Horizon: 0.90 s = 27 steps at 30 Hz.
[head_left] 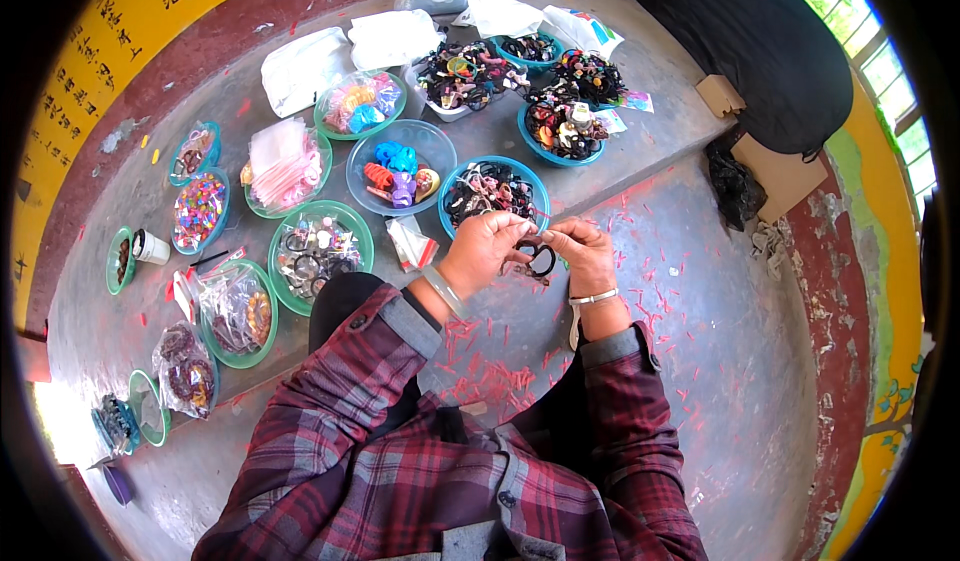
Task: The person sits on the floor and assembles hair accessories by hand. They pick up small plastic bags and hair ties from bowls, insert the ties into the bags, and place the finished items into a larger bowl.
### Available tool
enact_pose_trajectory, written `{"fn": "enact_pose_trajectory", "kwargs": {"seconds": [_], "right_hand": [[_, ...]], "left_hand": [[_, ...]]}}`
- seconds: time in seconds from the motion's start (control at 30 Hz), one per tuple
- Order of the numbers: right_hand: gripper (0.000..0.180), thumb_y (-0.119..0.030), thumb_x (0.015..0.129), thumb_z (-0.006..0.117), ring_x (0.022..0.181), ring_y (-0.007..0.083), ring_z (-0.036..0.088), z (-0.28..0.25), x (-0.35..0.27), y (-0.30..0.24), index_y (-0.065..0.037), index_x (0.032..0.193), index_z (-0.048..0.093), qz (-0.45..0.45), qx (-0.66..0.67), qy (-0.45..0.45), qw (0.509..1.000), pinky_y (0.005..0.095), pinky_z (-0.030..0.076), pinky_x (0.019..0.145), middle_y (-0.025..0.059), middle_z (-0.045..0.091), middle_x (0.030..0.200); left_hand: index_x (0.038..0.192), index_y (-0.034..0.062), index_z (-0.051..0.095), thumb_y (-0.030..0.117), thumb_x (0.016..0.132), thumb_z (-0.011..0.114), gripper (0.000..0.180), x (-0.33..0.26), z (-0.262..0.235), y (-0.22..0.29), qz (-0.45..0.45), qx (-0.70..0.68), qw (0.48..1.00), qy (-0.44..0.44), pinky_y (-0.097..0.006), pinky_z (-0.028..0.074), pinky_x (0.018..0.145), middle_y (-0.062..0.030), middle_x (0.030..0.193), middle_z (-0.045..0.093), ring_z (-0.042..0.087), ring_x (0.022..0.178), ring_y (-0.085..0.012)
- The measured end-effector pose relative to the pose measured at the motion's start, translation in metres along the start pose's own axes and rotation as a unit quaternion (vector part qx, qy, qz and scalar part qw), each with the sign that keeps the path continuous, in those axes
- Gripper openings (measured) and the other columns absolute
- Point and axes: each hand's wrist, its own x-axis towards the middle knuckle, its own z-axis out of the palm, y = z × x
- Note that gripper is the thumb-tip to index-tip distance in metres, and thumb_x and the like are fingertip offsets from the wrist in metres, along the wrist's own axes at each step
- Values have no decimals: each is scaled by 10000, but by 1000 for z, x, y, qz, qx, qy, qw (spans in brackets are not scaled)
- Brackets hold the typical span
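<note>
Both hands meet just below the blue bowl of dark hair ties [492,189]: the left hand [484,251] and right hand [583,253] pinch a black hair tie loop [540,257] between them. Left of that bowl sits a clear bowl of coloured hair clips [400,166]; red scraps [490,371] litter the concrete floor [720,341] below.

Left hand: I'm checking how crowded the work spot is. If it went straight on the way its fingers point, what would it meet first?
The left hand points right, toward the right hand. It would probably first meet the black hair-tie loop that both hands hold, then the right hand's fingers. Depth is unclear.
</note>
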Motion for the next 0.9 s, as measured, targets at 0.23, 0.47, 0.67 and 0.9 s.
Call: {"fn": "enact_pose_trajectory", "kwargs": {"seconds": [0.23,0.47,0.67,0.9], "right_hand": [[42,-8,731,646,720,132,598,-5,1,-3,17,765,643,-4,0,-6,1000,232,458,683,82,642,756],[82,-44,746,650,691,110,583,-5,1,-1,17,800,641,51,-35,28,998,225,462,662,74,638,761],[100,-60,757,644,682,100,570,-5,1,3,12,826,643,67,30,41,996,222,457,652,52,636,772],[206,-190,819,587,708,106,563,-15,4,14,-11,914,622,132,63,78,986,227,446,661,32,617,774]], "left_hand": [[948,-34,558,168,893,464,229,2,-3,7,-47,-53,997,-16,-239,522,670,-96,914,601,593,825,-141],[943,-28,560,189,895,461,243,3,-4,7,-47,-34,998,-14,-229,516,650,-86,892,601,592,793,-131],[942,-17,563,194,889,471,236,4,-9,8,-88,-45,995,0,-218,506,622,-73,885,598,582,788,-112],[932,-8,566,158,887,470,196,5,-16,-1,-115,-155,980,57,-187,492,641,-91,891,612,586,790,-118]]}}
